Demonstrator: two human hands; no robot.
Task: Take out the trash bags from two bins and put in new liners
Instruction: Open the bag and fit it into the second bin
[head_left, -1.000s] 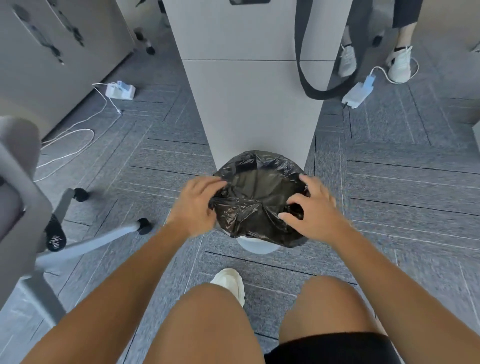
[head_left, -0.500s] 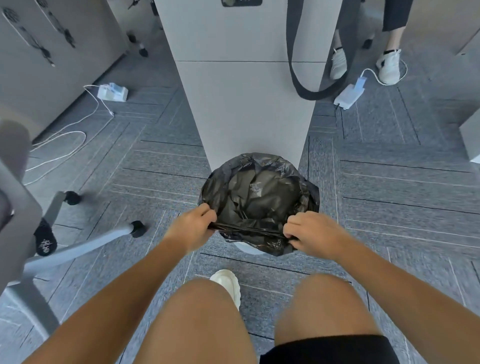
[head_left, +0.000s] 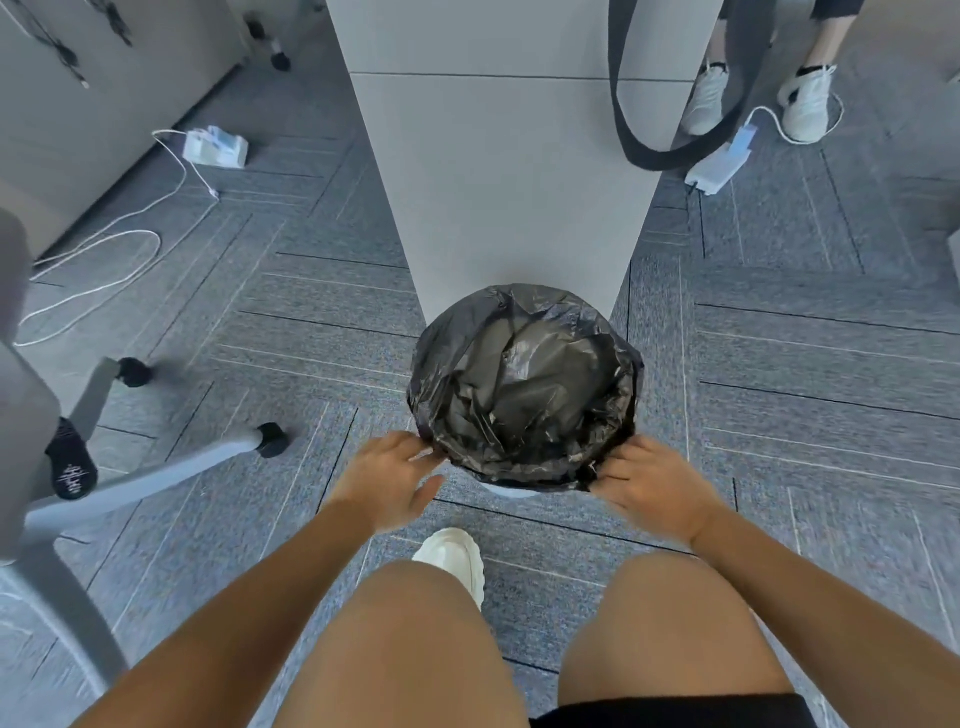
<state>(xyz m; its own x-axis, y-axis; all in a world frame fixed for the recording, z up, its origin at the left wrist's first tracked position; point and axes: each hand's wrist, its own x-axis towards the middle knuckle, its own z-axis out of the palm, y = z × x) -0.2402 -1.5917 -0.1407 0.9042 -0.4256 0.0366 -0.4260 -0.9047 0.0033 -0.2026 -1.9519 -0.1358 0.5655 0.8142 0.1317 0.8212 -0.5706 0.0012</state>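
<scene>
Grey carpet tiles (head_left: 779, 364) are running under a tall pale desk panel (head_left: 509, 182). Against its foot a small round pale bin (head_left: 511, 491) is standing upright, its long axis vertical and its mouth pointing straight up. A black crinkled plastic liner (head_left: 524, 389) is lying folded over the rim, presumably to anchor it. The left hand (head_left: 387, 480) is brushing the near fold with loose, spread fingers. The right hand (head_left: 657, 491), blurred, seems to be pinching the fold to seat it.

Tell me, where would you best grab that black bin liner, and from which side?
By its overhanging edge at the near rim, from the near side. The black liner is folded loosely over the bin there, giving slack to pinch; the far rim is crowded by the grey panel.
</scene>
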